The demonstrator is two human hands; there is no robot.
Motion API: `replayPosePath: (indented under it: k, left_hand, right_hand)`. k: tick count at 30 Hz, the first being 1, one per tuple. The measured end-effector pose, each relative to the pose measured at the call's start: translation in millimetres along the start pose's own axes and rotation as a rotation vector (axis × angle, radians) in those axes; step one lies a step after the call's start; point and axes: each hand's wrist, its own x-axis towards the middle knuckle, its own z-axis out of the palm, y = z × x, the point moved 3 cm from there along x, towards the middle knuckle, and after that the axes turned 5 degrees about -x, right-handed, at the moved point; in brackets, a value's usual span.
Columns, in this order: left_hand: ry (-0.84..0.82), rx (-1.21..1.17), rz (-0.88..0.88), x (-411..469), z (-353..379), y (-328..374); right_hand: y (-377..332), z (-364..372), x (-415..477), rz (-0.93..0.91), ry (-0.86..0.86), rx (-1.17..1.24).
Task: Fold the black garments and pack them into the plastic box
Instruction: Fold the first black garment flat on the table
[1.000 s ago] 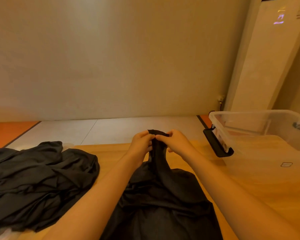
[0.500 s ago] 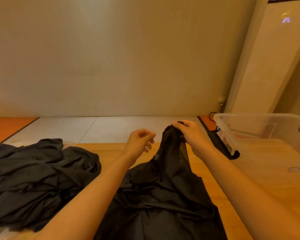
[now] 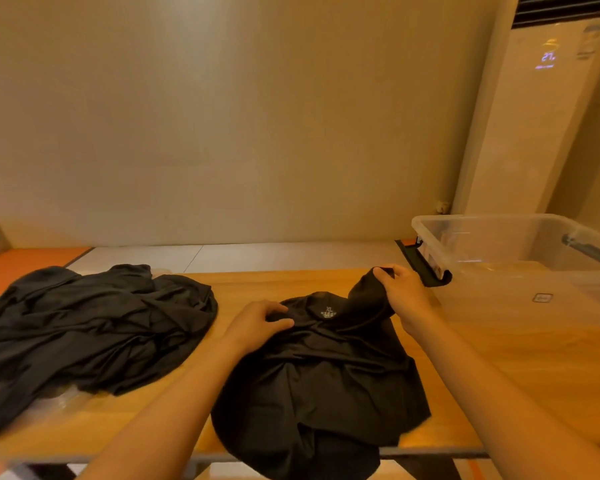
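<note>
Just left of the plastic box (image 3: pixel 430 233), the limp, light black garment (image 3: pixel 326 375) lay rumpled on the counter (image 3: pixel 250 285), the right hand (image 3: pixel 407 294) pinching a raised shoulder edge in its fingers (image 3: pixel 391 271), the left hand (image 3: pixel 257 323) seemingly pinching fabric beside the collar, both sound holds.

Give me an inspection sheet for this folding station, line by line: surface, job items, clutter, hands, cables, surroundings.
Surface: wooden table, with garments lying on it and the box at its right end.
Job's things: black garment crumpled in front of the person, size label showing at the collar; pile of black garments unfolded at the left; plastic box open, no garment seen inside.
Clutter: what looks like clear plastic film under the pile's near edge.
Hands: left hand grips the garment near the collar; right hand pinches a raised part of it.
Cables: nothing seen.
Surroundings: plain wall, tiled floor, standing air conditioner behind the box.
</note>
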Motion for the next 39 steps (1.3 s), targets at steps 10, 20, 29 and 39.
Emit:
replayPosePath:
  k: [10, 20, 29, 39]
  left_hand:
    - [0.064, 0.169, -0.012, 31.7, -8.7, -3.7]
    - [0.349, -0.253, 0.146, 30.4, -118.4, 71.3]
    - [0.509, -0.354, 0.325, 18.5, -214.3, 161.9]
    - [0.517, -0.691, 0.457, -18.5, -261.6, 219.6]
  right_hand:
    - [-7.6, -1.0, 26.0, -0.188, 0.029, -0.174]
    - [-90.5, -16.6, 47.1, -0.297, 0.05, -0.03]
    - [-196.3, -66.9, 46.3, -0.461, 0.219, 0.164]
    - [-259.5, -113.9, 8.8, -0.737, 0.358, 0.211]
